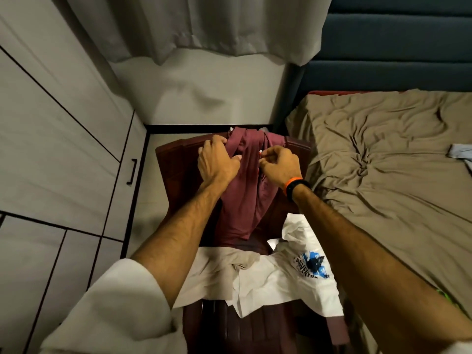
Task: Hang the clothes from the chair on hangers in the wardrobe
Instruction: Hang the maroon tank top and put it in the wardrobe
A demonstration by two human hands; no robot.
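Maroon shirt (pixel 242 190) draped over the back of a dark red chair (pixel 173 159), centre of the frame, hanging down toward the seat. Left hand (pixel 217 162) curled round the shirt's upper left edge at the chair's top rail, thumb lying across the cloth. Right hand (pixel 279 162) just to the right of it, fingers bent, pinching the fabric near a small white and red tag — exact hold on the tag too small to tell. Orange and black band (pixel 296 186) on the right wrist. Lower down, on the seat, a white T-shirt (pixel 281 282) with a blue and black print, crumpled, with a beige garment (pixel 229 264) bunched on its left part. White sleeve (pixel 122 297) rolled up on the left arm, lower left of the frame. Grey wardrobe (pixel 51 123) with a black handle along the left side, doors closed. Bed with a rumpled tan sheet (pixel 383 162) filling the right side — dark blue headboard (pixel 396 42) above it, upper right. Pale curtain (pixel 204 26) hanging across the top centre.
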